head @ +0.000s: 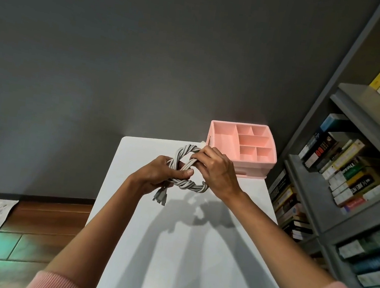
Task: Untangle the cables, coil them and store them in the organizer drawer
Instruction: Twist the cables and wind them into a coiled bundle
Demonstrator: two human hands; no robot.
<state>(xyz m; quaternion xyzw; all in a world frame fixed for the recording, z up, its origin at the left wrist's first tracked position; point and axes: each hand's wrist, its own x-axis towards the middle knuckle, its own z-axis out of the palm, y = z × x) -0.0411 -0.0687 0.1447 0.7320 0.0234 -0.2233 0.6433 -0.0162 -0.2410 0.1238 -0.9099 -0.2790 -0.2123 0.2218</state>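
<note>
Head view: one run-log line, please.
left hand: grips grey twisted cable bundle | right hand: grips it | pink plastic organizer: compartments empty

Two hands up, left hand (156, 173), right hand (216, 173), one twisted grey cable bundle (188, 184), one pink organizer (253, 162), six compartments (251, 140), one white table (195, 252), one bookshelf (356, 109)

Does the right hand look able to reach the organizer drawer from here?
Probably yes: the drawer sits just beyond the right hand, nothing between, though that hand grips the cables.
</note>
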